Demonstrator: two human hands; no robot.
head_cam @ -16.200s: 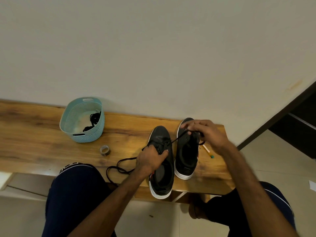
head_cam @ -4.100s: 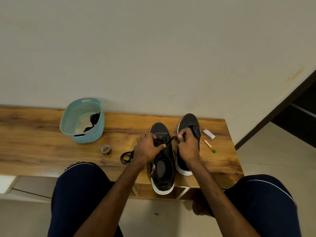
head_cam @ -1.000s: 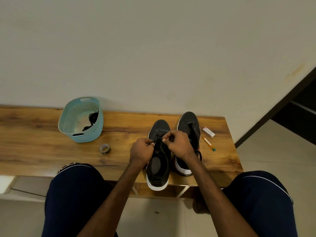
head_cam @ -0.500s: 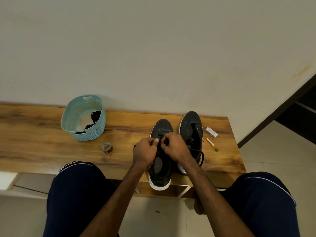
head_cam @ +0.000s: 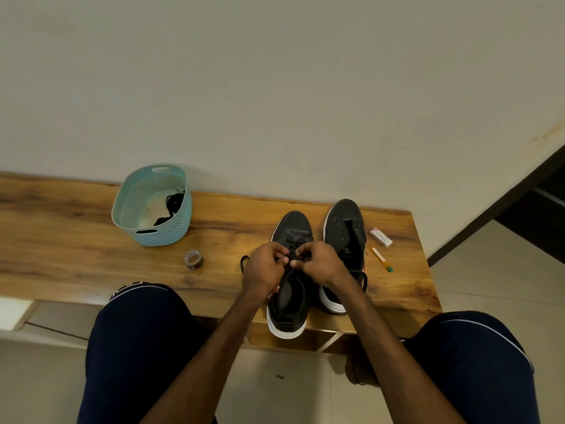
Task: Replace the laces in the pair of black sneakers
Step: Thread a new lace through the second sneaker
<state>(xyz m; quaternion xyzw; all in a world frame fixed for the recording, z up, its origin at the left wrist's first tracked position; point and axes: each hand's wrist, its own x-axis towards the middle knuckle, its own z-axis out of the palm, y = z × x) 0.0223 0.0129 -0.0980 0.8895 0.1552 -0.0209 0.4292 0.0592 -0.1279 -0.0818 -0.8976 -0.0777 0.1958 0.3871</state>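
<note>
The left shoe point(head_cam: 292, 228) is sitting on the bench point(head_cam: 76, 246), heel overhanging the near edge. Over its eyelets the left hand point(head_cam: 264, 272) and right hand point(head_cam: 321, 264) are each pinching the lace point(head_cam: 286, 275), fingers curled tight on it. The right shoe point(head_cam: 345, 228) is standing just right of the left shoe, a pen point(head_cam: 380, 259) and box point(head_cam: 380, 237) lying farther right. Tape point(head_cam: 193, 259) is lying to its left, a basket point(head_cam: 153, 237) beyond.

Curled fingers point(head_cam: 276, 250) of left hand point(head_cam: 263, 272), right hand point(head_cam: 322, 264) hid grip on thin black lace point(head_cam: 242, 264). Left edge cut off brown wooden worktop point(head_cam: 76, 255). Print on small white box point(head_cam: 381, 237) was illegible.
</note>
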